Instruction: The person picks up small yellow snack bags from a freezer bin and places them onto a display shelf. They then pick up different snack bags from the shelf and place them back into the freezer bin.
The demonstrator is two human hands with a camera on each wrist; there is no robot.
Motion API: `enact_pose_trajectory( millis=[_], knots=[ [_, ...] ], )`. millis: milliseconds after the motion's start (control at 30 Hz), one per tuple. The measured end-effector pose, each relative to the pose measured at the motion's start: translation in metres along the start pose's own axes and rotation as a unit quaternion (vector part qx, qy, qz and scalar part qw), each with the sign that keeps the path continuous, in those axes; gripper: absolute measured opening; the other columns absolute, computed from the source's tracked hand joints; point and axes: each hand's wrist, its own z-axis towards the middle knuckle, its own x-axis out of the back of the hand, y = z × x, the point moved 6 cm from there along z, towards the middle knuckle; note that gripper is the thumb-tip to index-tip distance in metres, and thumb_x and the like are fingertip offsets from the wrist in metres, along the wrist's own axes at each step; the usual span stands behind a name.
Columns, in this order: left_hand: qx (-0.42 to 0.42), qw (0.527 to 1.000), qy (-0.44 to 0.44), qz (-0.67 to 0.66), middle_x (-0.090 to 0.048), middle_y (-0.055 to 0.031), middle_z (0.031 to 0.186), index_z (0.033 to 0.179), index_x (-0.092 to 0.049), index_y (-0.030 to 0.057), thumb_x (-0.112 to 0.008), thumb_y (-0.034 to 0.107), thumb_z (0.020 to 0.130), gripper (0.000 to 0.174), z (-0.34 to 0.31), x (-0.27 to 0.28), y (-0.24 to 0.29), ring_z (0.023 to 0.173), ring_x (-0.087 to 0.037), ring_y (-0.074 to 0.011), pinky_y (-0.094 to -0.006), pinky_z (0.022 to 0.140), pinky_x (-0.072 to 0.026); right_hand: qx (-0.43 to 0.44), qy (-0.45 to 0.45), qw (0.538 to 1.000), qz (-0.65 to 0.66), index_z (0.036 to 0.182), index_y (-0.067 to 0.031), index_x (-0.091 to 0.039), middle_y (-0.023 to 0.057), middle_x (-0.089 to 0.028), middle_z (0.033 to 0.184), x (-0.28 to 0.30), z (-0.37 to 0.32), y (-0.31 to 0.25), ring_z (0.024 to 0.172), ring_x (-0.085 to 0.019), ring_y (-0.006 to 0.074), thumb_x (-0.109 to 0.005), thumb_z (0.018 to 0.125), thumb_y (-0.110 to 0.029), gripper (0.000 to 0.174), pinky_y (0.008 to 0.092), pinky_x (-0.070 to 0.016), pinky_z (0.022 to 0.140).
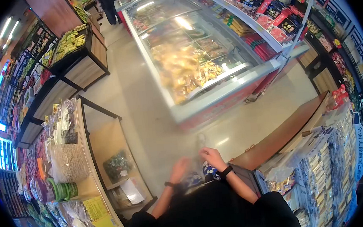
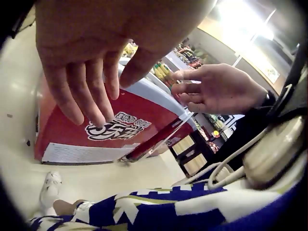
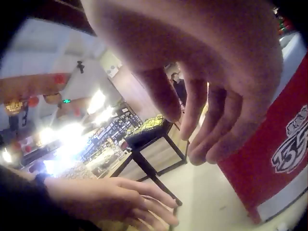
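My left hand point(image 1: 179, 169) is flat, its fingers point(image 2: 91, 91) straight and spread, holding nothing. My right hand point(image 1: 212, 156) has curled fingers point(image 3: 216, 120) that seem to pinch a thin clear bag point(image 1: 200, 141), a faint blur just above it and in front of the freezer point(image 1: 214, 98). I think the film could slip from so light a pinch and drop to the floor point(image 1: 148, 129), because the left hand gives it no support.

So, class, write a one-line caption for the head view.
A shopper's left hand and right hand hover before a glass-topped freezer chest in a grocery aisle.
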Motion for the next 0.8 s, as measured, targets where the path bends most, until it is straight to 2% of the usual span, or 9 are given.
enact_pose_trajectory(
  millis=[67, 167, 267, 333, 367, 467, 567, 667, 800],
  knots=[
    [0.012, 1.0, -0.001, 0.013, -0.066, -0.0126, 0.112, 0.118, -0.057, -0.0004, -0.052, 0.016, 0.094, 0.029, 0.018, 0.011, 0.011, 0.104, -0.062, -0.0218, -0.0349, 0.091, -0.0472, 0.009, -0.009, 1.0, 0.023, 0.099, -0.001, -0.066, 0.011, -0.069, 0.084, 0.004, 0.024, -0.012, 0.075, -0.065, 0.0179, -0.059, 0.087, -0.018, 0.022, 0.0309, -0.0502, 0.069],
    [0.0, 0.997, -0.017, 0.081, -0.065, -0.0128, 0.114, 0.12, -0.057, 0.001, -0.053, 0.018, 0.095, 0.031, 0.045, 0.03, 0.051, 0.106, -0.061, -0.0217, -0.0344, 0.093, -0.0468, -0.07, -0.022, 0.994, 0.085, 0.098, -0.0009, -0.066, 0.0107, -0.069, 0.085, 0.02, 0.055, -0.033, 0.074, -0.065, 0.0167, -0.06, 0.086, -0.017, 0.021, 0.0298, -0.0502, 0.069],
    [-0.041, 0.995, -0.034, 0.089, -0.064, -0.0129, 0.116, 0.121, -0.057, 0.0016, -0.054, 0.02, 0.095, 0.032, 0.095, 0.043, 0.055, 0.107, -0.06, -0.0214, -0.034, 0.093, -0.0467, -0.017, 0.01, 1.0, -0.002, 0.097, -0.0017, -0.067, 0.0086, -0.069, 0.084, 0.033, 0.102, -0.01, 0.074, -0.064, 0.0154, -0.06, 0.086, -0.016, 0.019, 0.0284, -0.0501, 0.068],
    [-0.061, 0.993, -0.073, 0.066, -0.063, -0.0127, 0.117, 0.122, -0.057, 0.0015, -0.055, 0.021, 0.095, 0.033, 0.136, 0.057, 0.052, 0.108, -0.059, -0.0212, -0.0339, 0.094, -0.0466, -0.031, 0.04, 0.997, 0.054, 0.097, -0.0025, -0.066, 0.0058, -0.067, 0.085, 0.039, 0.139, 0.013, 0.074, -0.064, 0.0139, -0.059, 0.086, -0.015, 0.018, 0.028, -0.0499, 0.067],
    [-0.069, 0.994, -0.054, 0.072, -0.064, -0.0114, 0.115, 0.121, -0.057, 0.0009, -0.054, 0.02, 0.095, 0.032, 0.157, 0.066, 0.067, 0.106, -0.06, -0.0205, -0.0333, 0.092, -0.0471, -0.033, 0.054, 0.996, 0.056, 0.097, -0.0025, -0.066, 0.0053, -0.067, 0.085, 0.043, 0.154, 0.019, 0.075, -0.064, 0.0137, -0.059, 0.086, -0.014, 0.018, 0.0277, -0.0498, 0.067],
    [-0.06, 0.976, -0.048, 0.205, -0.065, -0.0086, 0.112, 0.12, -0.057, 0.0005, -0.053, 0.017, 0.094, 0.031, 0.207, 0.09, 0.12, 0.103, -0.06, -0.0182, -0.0325, 0.088, -0.0475, -0.046, 0.062, 0.99, 0.117, 0.102, -0.0039, -0.064, 0.0038, -0.065, 0.087, 0.054, 0.197, 0.035, 0.076, -0.063, 0.0124, -0.058, 0.087, -0.014, 0.019, 0.026, -0.0493, 0.065],
    [-0.094, 0.99, -0.035, 0.096, -0.063, -0.0161, 0.117, 0.122, -0.057, 0.0053, -0.045, 0.027, 0.098, 0.035, 0.247, 0.103, 0.133, 0.108, -0.06, -0.0299, -0.0409, 0.092, -0.0453, -0.113, 0.055, 0.97, 0.209, 0.107, -0.0049, -0.062, 0.0027, -0.064, 0.088, 0.062, 0.223, 0.015, 0.076, -0.062, 0.0119, -0.058, 0.087, -0.013, 0.022, 0.0256, -0.0491, 0.064],
    [-0.107, 0.99, -0.062, 0.069, -0.063, -0.0154, 0.119, 0.128, -0.053, 0.0069, -0.045, 0.027, 0.098, 0.037, 0.277, 0.104, 0.179, 0.11, -0.059, -0.0284, -0.0399, 0.094, -0.0442, -0.12, 0.105, 0.951, 0.267, 0.112, -0.0053, -0.06, 0.0024, -0.062, 0.091, 0.078, 0.238, 0.0, 0.075, -0.062, 0.0119, -0.059, 0.087, -0.012, 0.026, 0.026, -0.049, 0.063],
    [-0.164, 0.984, -0.067, 0.013, -0.056, -0.0163, 0.127, 0.134, -0.047, 0.001, -0.05, 0.022, 0.095, 0.044, 0.344, 0.099, 0.188, 0.113, -0.057, -0.0284, -0.0393, 0.095, -0.0436, -0.118, 0.173, 0.947, 0.244, 0.121, -0.0054, -0.055, 0.0039, -0.058, 0.098, 0.084, 0.252, -0.002, 0.075, -0.062, 0.0126, -0.059, 0.085, -0.01, 0.036, 0.0263, -0.0489, 0.063]
  ],
)
